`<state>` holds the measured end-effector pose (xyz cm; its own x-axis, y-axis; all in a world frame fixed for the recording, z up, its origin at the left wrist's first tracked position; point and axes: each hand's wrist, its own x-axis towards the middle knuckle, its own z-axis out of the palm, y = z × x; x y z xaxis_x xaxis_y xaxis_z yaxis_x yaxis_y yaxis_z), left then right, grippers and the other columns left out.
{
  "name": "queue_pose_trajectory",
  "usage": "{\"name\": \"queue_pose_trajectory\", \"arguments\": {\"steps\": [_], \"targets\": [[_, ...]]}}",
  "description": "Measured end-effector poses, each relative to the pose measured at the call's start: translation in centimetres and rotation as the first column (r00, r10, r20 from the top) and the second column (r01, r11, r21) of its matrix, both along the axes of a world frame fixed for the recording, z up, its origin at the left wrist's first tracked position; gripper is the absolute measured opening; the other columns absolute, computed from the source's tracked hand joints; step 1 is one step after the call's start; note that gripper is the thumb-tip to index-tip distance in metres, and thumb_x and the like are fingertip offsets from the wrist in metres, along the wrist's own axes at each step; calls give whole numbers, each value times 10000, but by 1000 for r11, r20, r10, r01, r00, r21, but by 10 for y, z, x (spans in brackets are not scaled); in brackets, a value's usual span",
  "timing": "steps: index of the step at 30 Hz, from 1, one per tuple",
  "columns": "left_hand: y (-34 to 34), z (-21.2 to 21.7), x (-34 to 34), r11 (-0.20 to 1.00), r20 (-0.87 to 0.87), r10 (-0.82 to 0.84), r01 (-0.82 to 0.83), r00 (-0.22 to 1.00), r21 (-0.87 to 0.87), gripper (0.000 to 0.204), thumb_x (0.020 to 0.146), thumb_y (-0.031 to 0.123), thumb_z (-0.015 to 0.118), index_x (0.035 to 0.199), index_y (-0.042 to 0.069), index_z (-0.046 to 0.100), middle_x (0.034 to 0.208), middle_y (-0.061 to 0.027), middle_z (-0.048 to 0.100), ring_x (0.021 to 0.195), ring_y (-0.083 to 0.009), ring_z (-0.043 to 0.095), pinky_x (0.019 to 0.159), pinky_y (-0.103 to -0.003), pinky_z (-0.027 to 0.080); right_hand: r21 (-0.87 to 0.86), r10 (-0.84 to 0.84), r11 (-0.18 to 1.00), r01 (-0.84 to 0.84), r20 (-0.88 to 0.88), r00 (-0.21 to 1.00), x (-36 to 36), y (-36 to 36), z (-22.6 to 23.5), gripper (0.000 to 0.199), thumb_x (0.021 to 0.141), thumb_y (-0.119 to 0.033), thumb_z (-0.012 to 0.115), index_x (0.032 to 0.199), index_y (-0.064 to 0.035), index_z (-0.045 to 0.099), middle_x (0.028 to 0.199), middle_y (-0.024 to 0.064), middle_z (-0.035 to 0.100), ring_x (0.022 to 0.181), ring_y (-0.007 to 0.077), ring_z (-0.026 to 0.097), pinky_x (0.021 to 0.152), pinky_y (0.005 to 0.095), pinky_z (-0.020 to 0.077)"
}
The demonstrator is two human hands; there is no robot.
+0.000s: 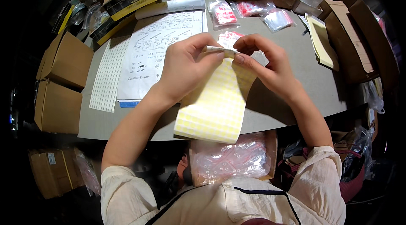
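Note:
A pale yellow sheet of small labels in rows (211, 109) hangs down in front of me over the table's near edge. Its upper edge is bent over between my fingers. My left hand (182, 66) is closed on that bent edge, thumb in front. From the other side, my right hand (268, 62) pinches the same edge, with its thumb on the sheet and its index finger curled. Just behind the hands lies a small red-and-white packet (229, 37), partly covered by them.
Printed papers with drawings (139, 62) and a white dotted label sheet (108, 77) lie on the left. Clear bags (279, 20) sit at the back. Cardboard boxes (63, 81) flank the table, with a yellow pad (321, 41) at right. A carton of bagged pieces (230, 159) is below the edge.

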<state>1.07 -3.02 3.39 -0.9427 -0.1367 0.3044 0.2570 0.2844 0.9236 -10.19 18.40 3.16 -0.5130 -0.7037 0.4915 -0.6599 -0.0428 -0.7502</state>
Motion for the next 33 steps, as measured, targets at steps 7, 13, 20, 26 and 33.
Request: {"name": "queue_pose_trajectory", "arguments": {"steps": [7,13,20,26,33], "targets": [[6,-2,0,978,21,97,-91,995,-185,191,905,172,758,1022,21,750,749,-115,705,672,-142,641,645,-308,502,16,-136,987,157,-420,897,9,-4,-1,184,868,-27,760,1015,-49,651,948,128,644,895,343,649,799,428,531],[5,-11,-6,998,175,16,-27,984,59,202,938,152,737,1020,-32,723,829,-53,716,760,-68,620,673,-254,491,8,-158,974,225,-689,708,13,-6,-2,205,835,-40,770,1003,-45,653,944,113,642,911,339,641,844,439,522],[0,-17,-11,992,267,-84,54,960,117,179,999,126,732,1075,-31,692,908,-19,708,786,-41,609,703,-207,498,62,-20,998,33,-198,980,-6,14,16,143,895,-20,715,1027,1,664,911,41,653,839,148,634,771,304,508],[5,-10,-8,986,355,-150,167,923,-17,299,1064,235,650,1183,-39,674,984,-39,722,877,-67,621,790,-248,517,612,-112,789,53,59,992,-76,27,28,168,966,-154,644,983,14,648,837,12,623,773,92,555,720,267,469],[6,-13,-4,966,349,-199,243,916,-86,349,1091,284,590,1219,-32,663,997,-36,715,885,-87,611,806,-286,524,693,-123,700,171,-119,985,-70,29,16,267,917,-176,762,1028,42,654,870,108,693,812,162,639,750,342,512]]}}
